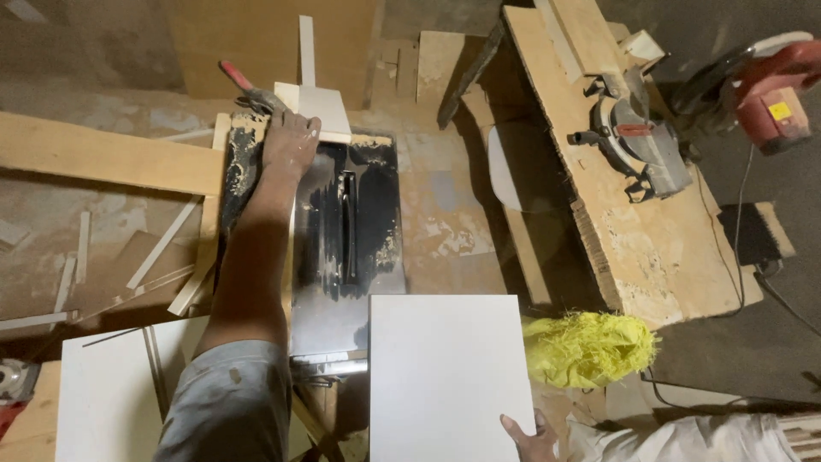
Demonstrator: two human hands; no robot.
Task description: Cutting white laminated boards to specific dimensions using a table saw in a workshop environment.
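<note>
Table saw (346, 231) centre frame, dark metal top, blade slot w/ blade visible mid-plate.

L hand (289, 141) stretched out to far end of saw top, palm down, fingers pressed onto near edge of small white offcut (318, 109); thumb side not visible, so flat press vs. pinch: can't tell for sure, looks like flat press. Offcut sits past blade at far edge of saw top, partly overhanging. Thin white strip (306, 50) lying beyond it, pointing away. Red-handled tool (244, 84) just left of the offcut, near the fingers, not held.

R hand (530, 436) at bottom of frame, closed on near right corner of large white panel (449, 376): thumb on top face, other fingers hidden under board. Panel lies flat, far edge resting on near end of saw top, right of blade line, not yet at blade.

Progress, judged from layout: small piece + thin strip already beyond blade, so prob. at least one cut done. Big panel whole, no kerf visible in it, so that cut left to do. More white strips (162, 244) scattered on floor to the left.

Around: another white board (103, 393) lower left, long wooden plank (103, 158) at left, yellow fibre bundle (590, 346) right of panel, circular saw (637, 137) on worn board (633, 248) at right, red power tool (770, 81) top right w/ cord trailing down.
</note>
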